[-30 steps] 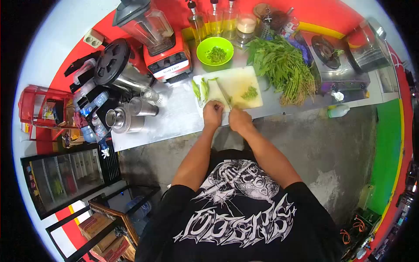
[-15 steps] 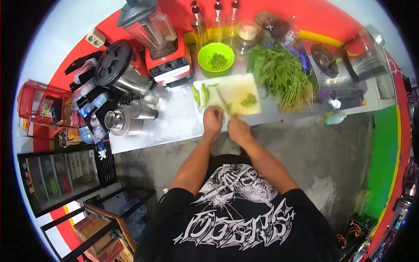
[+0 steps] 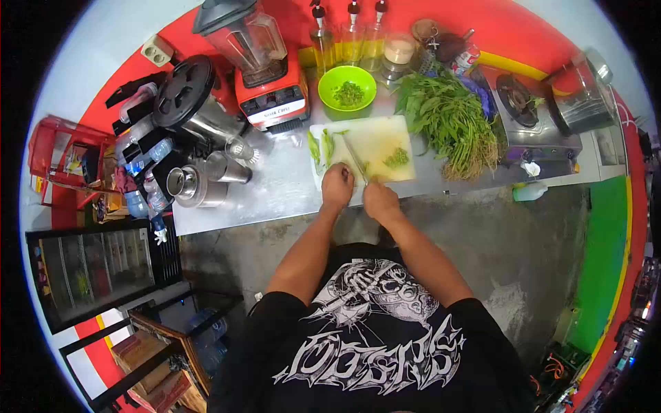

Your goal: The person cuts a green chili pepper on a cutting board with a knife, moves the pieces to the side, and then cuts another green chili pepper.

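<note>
My right hand (image 3: 381, 201) is closed around the handle of a knife (image 3: 354, 152), whose blade points away over the white cutting board (image 3: 379, 129). Just left of the blade, at the board's near edge, my left hand (image 3: 337, 186) has its fingers curled in; whatever they pinch is hidden. Long pale-green vegetable pieces (image 3: 328, 147) lie along the board's left side. To the right of the knife sits a small heap of chopped green bits (image 3: 396, 158). Beyond the board stands a lime-green bowl (image 3: 326, 91) with more chopped greens inside.
A blender (image 3: 272, 96) and metal shakers (image 3: 200, 187) stand left on the steel counter (image 3: 275, 193). Leafy greens with roots (image 3: 447, 113) lie right of the board, beside a gas stove (image 3: 537, 134). Pump bottles (image 3: 352, 41) line the back wall.
The whole view has shifted slightly, with the counter items a little farther right. Both hands and the knife keep nearly the same place on the board.
</note>
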